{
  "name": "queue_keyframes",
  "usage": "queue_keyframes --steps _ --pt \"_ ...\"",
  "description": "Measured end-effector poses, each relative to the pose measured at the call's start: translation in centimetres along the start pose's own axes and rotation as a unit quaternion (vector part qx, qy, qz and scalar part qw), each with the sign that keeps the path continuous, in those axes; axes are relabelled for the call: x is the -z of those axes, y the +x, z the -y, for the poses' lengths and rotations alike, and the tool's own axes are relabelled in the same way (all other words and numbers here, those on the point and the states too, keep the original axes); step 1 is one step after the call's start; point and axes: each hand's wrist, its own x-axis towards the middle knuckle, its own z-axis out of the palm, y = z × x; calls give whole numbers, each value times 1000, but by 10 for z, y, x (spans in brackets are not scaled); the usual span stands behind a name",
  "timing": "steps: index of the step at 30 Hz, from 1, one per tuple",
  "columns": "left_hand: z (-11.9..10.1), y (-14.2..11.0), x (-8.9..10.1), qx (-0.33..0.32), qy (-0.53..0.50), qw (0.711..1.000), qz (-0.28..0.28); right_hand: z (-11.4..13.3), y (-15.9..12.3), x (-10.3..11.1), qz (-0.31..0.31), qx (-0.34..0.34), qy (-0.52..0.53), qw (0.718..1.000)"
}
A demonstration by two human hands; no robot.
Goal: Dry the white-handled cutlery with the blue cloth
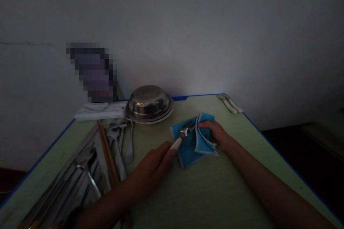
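Note:
My left hand (161,159) is closed round the pale handle of a fork (188,128), whose metal head points away to the right. Behind and beside that head hangs a blue cloth (189,150) with light edging. Gripping the cloth's right side is my right hand (219,134), its fingers partly hidden in the folds. One fold stands up against the fork's tip. Left of my left hand lie several metal spoons (129,152) and a pair of wooden chopsticks (109,157).
An upturned steel bowl (149,102) stands at the back against the wall. Two pale-handled utensils (232,105) lie at the far right corner. A white box-like object (100,111) and a blurred-out upright panel (94,73) are back left. Long metal utensils (61,182) cover the near left.

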Motion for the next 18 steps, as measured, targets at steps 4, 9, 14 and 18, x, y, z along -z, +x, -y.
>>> queue_keyframes --steps 4,9,14,18 --pt "0 0 0 11 1 1000 -2 0 0 0 27 6 -14 1000" --pt "1 0 -1 12 -1 1000 1 -2 0 2 45 12 -26 999" --pt "-1 0 1 11 4 1000 -1 0 -1 0 32 15 -20 999" --pt "-3 0 1 8 9 1000 -2 2 -2 -2 22 9 -17 1000"
